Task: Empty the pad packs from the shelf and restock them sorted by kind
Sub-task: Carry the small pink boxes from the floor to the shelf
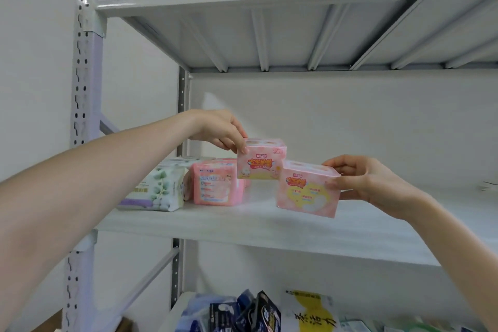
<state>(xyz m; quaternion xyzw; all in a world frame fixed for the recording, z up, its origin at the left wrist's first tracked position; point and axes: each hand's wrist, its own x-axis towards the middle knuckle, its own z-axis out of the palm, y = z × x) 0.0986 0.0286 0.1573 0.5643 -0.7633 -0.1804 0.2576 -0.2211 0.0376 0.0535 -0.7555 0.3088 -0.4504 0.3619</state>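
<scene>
My left hand [221, 129] pinches the top left corner of a small pink pad box [260, 160], held above the middle shelf [269, 224]. My right hand [372, 180] grips the right end of a second pink pad box [307, 191] of the same kind, tilted, just right of and in front of the first. The two boxes nearly touch. On the shelf's left end stand a pink soft pad pack [217, 186] and a white pack with green leaves [156, 188].
The upper shelf's ribbed underside [296, 35] hangs overhead. The grey perforated upright [83, 89] stands at left. The lower shelf holds several dark blue packs [242, 312] and a white-and-yellow pack [312, 312]. A small white item [487, 186] lies at the middle shelf's far right.
</scene>
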